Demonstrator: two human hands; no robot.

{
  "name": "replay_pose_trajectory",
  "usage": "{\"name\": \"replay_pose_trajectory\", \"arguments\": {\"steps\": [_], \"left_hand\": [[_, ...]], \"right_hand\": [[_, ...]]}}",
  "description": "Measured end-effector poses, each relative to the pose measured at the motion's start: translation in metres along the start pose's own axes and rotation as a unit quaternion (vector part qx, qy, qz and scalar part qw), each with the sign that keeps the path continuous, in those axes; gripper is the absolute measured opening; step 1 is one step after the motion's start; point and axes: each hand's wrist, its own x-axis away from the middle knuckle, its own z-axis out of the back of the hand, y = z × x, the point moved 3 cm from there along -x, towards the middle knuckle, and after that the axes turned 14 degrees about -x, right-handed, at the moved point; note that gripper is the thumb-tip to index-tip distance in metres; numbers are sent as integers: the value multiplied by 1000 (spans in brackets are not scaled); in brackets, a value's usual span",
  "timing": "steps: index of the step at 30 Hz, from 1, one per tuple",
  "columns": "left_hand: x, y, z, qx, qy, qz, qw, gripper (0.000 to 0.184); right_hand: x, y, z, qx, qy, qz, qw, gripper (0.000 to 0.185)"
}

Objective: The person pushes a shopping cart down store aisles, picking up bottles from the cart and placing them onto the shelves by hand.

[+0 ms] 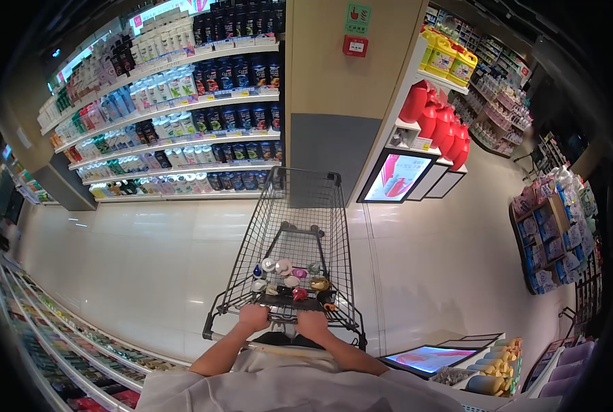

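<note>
A grey wire shopping cart (244, 250) stands in front of me. Side by side at its near end, my left hand (254, 317) and my right hand (312, 324) are closed around the frame. A pale bar (218, 337) of the cart runs beneath my forearms. Just beyond my hands, several bottles and jars sit in the near part of the basket, among them a pink-capped container (299, 294), a gold-topped one (319, 283) and a white round-topped one (268, 265). Where exactly my fingers meet the frame is partly hidden.
Shelves of shampoo bottles (234, 117) stand ahead left, beside a pillar (327, 147). Right of it is a display with red bottles (433, 123) and a lit screen (397, 176). A product island (550, 230) stands far right. Shelving (59, 336) lines the near left.
</note>
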Motion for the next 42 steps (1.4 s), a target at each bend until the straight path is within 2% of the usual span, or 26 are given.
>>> {"name": "replay_pose_trajectory", "arguments": {"steps": [8,19,22,25,31,42], "left_hand": [[35,-12,-14,73,-10,125,989,24],[53,-74,-28,137,51,226,963,36],[46,-101,-37,144,88,267,949,34],[40,-133,-38,159,65,292,941,36],[31,-202,-38,195,107,336,915,37],[25,-334,-57,220,109,408,879,33]], "right_hand": [[-33,-24,3,44,-37,93,994,21],[-127,-85,-3,99,-127,205,965,27],[-163,-108,-8,127,-147,235,952,27],[-201,-134,-12,146,-162,257,941,25],[-280,-188,-29,179,-193,279,924,26],[-393,-304,-71,215,-222,323,894,28]]}}
